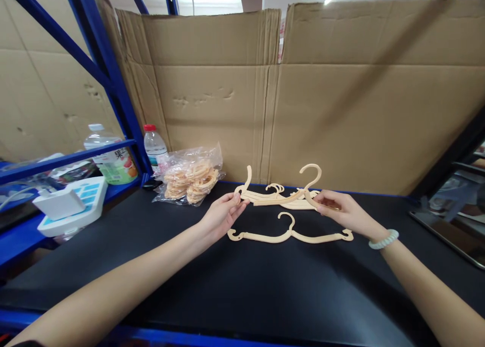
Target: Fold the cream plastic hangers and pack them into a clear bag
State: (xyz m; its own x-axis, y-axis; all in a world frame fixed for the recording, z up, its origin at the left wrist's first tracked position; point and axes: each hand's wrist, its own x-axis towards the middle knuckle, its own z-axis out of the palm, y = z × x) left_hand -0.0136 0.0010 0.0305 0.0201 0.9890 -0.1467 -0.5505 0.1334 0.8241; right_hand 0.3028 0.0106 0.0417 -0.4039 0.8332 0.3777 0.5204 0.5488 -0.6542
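My left hand (223,213) is closed in a pinch on a small beige curved piece (248,175), its tip pointing up. My right hand (343,210) is closed around one end of a beige clothes hanger (311,173), whose hook stands up while an arm stretches left toward the curved piece. Whether the two held pieces touch, I cannot tell. Behind them several similar hangers (276,188) lie stacked, partly covered by what I hold. Nearer to me, another hanger (291,234) rests flat on the black table (265,291), its hook pointing away.
A clear bag of beige rings or hooks (191,178) sits at the back left beside a red-capped bottle (153,145). A white power strip (76,210) and a large bottle (113,160) are further left. Cardboard (212,104) walls the back; a dark-framed glossy panel (450,231) stands right.
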